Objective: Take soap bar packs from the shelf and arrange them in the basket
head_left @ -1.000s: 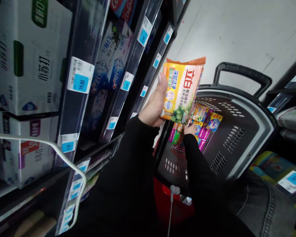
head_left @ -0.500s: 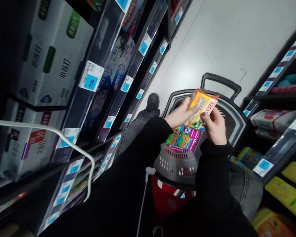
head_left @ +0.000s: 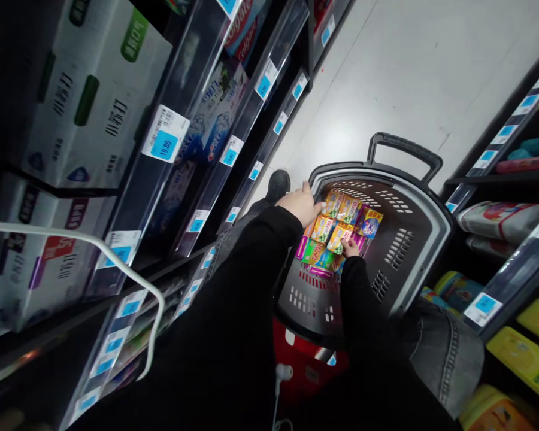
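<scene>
My left hand rests at the left rim of a grey shopping basket, its thumb stretched inward and apart from the fingers. Down inside, my right hand has its fingers on a yellow-and-white packet with red lettering. More packets of that kind lie around it in the basket. Beside them are a green packet, purple ones, and a blue-and-orange packet. Part of the right hand's grip is hidden by the hand itself.
Shelves with toothpaste boxes and price tags run along the left. On the right, another shelf holds yellow packs. The basket's black handle sticks up over the pale floor. A white cable crosses the lower left.
Both hands held a yellow packet above the basket. It is now down among the others, with my right hand lowered onto it. My left hand has let go and moved left to the rim.
</scene>
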`<act>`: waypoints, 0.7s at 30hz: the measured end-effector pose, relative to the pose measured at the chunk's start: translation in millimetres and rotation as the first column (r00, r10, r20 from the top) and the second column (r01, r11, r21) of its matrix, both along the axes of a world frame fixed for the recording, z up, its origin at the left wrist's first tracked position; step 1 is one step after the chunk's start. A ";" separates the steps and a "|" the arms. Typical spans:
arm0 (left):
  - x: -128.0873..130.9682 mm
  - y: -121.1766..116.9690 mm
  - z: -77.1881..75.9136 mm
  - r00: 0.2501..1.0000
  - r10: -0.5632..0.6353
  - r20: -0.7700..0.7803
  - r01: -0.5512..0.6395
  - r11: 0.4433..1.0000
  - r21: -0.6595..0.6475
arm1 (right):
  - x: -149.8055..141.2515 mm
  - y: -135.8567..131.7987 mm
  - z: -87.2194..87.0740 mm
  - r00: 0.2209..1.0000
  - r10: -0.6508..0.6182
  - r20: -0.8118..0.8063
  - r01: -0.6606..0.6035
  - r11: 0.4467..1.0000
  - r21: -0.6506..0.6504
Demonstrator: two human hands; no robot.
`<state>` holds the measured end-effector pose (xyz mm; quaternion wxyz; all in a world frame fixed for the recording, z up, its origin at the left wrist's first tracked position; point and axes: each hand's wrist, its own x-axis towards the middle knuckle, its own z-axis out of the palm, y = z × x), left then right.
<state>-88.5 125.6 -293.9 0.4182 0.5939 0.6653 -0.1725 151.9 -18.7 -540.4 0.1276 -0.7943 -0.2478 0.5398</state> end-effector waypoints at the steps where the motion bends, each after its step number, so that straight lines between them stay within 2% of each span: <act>1: 1.0 -0.6 -0.8 1.000 -0.031 0.003 0.031 0.999 -0.013 | -2.4 -0.1 -7.2 1.000 0.010 0.010 -0.010 1.000 -0.015; 5: 1.7 -0.1 -2.7 0.996 -0.084 -0.026 0.084 0.996 -0.020 | -7.3 2.7 -24.5 0.996 0.078 0.043 -0.075 0.996 -0.050; 8: 1.7 1.0 -4.3 0.995 -0.089 -0.039 0.088 0.996 -0.033 | -8.1 5.0 -25.7 0.985 0.138 0.103 -0.131 0.989 -0.074; 10: 2.6 1.1 -5.3 0.994 -0.091 -0.055 0.090 0.995 -0.035 | -8.2 6.5 -22.7 0.958 0.226 0.174 -0.209 0.972 -0.111; 12: 3.9 0.9 -6.3 0.993 -0.094 -0.073 0.091 0.995 -0.035 | -8.7 8.5 -19.2 0.868 0.407 0.285 -0.367 0.912 -0.184; 14: 5.2 0.6 -7.1 0.992 -0.096 -0.081 0.094 0.995 -0.033 | -9.7 11.2 -16.4 0.714 0.596 0.367 -0.527 0.803 -0.279; 15: 5.7 0.6 -7.5 0.992 -0.098 -0.080 0.096 0.995 -0.031 | -10.4 12.8 -15.1 0.648 0.660 0.381 -0.578 0.751 -0.318; 17: 6.3 0.6 -8.1 0.992 -0.100 -0.078 0.098 0.995 -0.028 | -12.2 16.6 -11.7 0.588 0.722 0.366 -0.629 0.692 -0.355; 19: 6.4 0.7 -8.5 0.992 -0.101 -0.081 0.099 0.995 -0.030 | -14.3 21.1 -5.3 0.574 0.746 0.338 -0.638 0.666 -0.386; 21: 6.2 0.9 -8.4 0.991 -0.100 -0.085 0.098 0.995 -0.038 | -15.5 27.0 5.0 0.590 0.708 0.388 -0.579 0.706 -0.408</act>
